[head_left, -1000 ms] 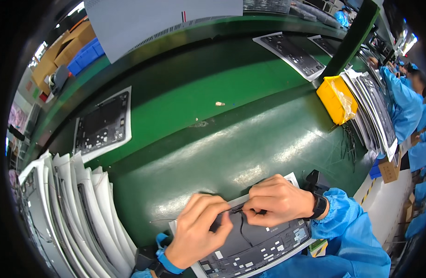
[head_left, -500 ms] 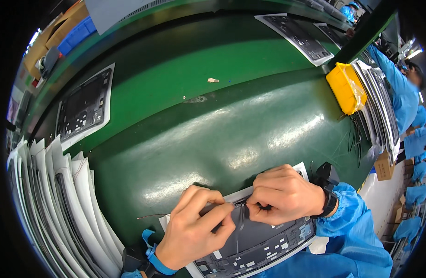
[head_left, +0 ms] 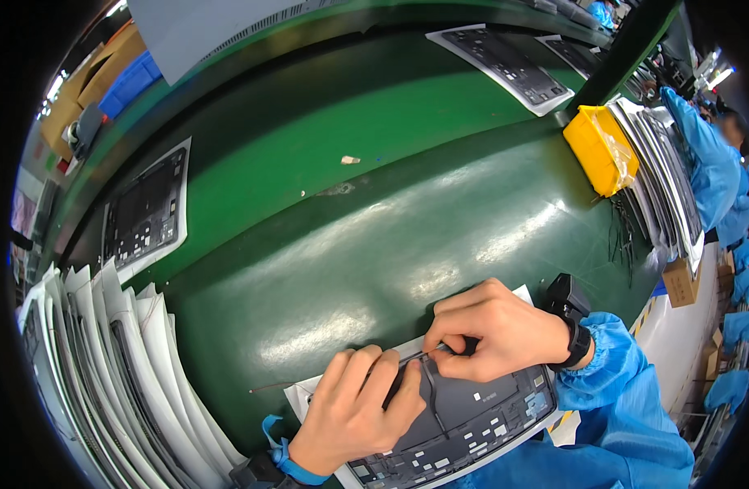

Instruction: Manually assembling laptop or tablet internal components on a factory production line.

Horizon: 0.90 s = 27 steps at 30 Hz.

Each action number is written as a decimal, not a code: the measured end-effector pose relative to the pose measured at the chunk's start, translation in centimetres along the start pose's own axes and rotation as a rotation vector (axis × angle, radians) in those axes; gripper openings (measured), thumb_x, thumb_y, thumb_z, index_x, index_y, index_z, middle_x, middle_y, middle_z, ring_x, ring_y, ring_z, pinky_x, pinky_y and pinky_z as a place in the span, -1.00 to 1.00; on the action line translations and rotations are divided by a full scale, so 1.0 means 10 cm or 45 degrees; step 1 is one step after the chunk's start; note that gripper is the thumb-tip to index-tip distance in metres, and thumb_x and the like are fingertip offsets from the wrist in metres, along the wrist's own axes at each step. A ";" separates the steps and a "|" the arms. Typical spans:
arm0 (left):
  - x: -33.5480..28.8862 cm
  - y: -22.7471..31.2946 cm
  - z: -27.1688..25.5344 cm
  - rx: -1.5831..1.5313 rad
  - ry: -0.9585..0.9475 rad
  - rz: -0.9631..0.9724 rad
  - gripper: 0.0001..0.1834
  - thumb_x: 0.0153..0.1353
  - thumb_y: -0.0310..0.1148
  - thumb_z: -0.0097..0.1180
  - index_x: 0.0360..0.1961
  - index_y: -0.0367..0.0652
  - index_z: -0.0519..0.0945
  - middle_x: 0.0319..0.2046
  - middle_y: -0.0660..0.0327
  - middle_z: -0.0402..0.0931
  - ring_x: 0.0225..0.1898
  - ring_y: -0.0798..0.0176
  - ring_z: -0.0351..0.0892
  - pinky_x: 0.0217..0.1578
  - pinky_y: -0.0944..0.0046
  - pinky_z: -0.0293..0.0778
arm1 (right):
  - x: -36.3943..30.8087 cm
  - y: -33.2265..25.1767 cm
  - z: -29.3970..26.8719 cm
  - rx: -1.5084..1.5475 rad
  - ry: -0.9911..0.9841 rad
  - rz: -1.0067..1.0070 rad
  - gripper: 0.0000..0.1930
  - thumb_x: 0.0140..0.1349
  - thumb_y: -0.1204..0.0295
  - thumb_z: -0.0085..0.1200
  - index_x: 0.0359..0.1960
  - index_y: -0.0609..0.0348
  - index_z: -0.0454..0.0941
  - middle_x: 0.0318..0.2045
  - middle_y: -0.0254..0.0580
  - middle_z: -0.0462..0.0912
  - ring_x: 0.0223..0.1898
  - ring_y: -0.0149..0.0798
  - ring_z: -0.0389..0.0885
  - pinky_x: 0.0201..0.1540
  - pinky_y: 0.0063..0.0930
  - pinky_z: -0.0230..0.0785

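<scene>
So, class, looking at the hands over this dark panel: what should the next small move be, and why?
Perhaps the left hand should press the cable down near the far edge of the panel. It lies close to that spot, the right hand pinches near the same edge, and the cable bends across the panel. What the right hand pinches is too small to tell.

Glare patches on green bench (head_left: 350, 265), shadow band beyond, bright lamp (head_left: 722, 77) upper right, fisheye-bent edges

downward fisheye view from the head, hands (head_left: 498, 332) close below
</scene>
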<state>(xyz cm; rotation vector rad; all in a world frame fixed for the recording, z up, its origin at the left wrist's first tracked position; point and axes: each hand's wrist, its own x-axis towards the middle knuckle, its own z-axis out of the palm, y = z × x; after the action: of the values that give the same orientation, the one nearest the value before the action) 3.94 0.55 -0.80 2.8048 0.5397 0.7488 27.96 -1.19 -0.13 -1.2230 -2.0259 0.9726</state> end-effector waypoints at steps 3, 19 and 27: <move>0.00 -0.05 0.05 -0.189 0.060 -0.095 -0.68 -0.06 -0.49 0.39 -0.21 -0.32 0.69 -0.27 0.07 0.57 -0.25 0.06 0.58 -0.30 0.14 0.54 | -0.02 0.02 0.05 -0.056 0.057 -0.095 -0.87 -0.05 0.50 0.27 -0.47 0.16 0.56 -0.66 -0.30 0.46 -0.67 -0.12 0.47 -0.61 -0.24 0.26; 0.20 0.10 0.01 -0.244 0.029 -0.374 -0.82 -0.12 -0.63 0.39 -0.51 -0.27 0.59 -0.47 0.17 0.54 -0.46 0.10 0.50 -0.47 0.15 0.46 | -0.03 0.05 0.11 -0.231 0.167 -0.325 -0.81 -0.10 0.56 0.25 -0.59 0.16 0.42 -0.63 -0.26 0.43 -0.65 -0.15 0.50 -0.65 -0.26 0.27; 0.24 0.07 -0.11 -0.384 -0.004 -0.442 -0.82 -0.08 -0.60 0.40 -0.46 -0.29 0.60 -0.39 0.13 0.54 -0.37 0.03 0.53 -0.34 0.11 0.51 | -0.02 0.02 0.12 -0.285 0.182 -0.301 -0.84 -0.05 0.56 0.26 -0.57 0.17 0.46 -0.65 -0.26 0.46 -0.66 -0.15 0.51 -0.64 -0.27 0.27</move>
<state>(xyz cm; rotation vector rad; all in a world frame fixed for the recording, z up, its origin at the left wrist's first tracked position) 5.50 0.97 1.33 2.3514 0.8111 0.6860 27.24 -1.62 -0.98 -1.0977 -2.1471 0.5431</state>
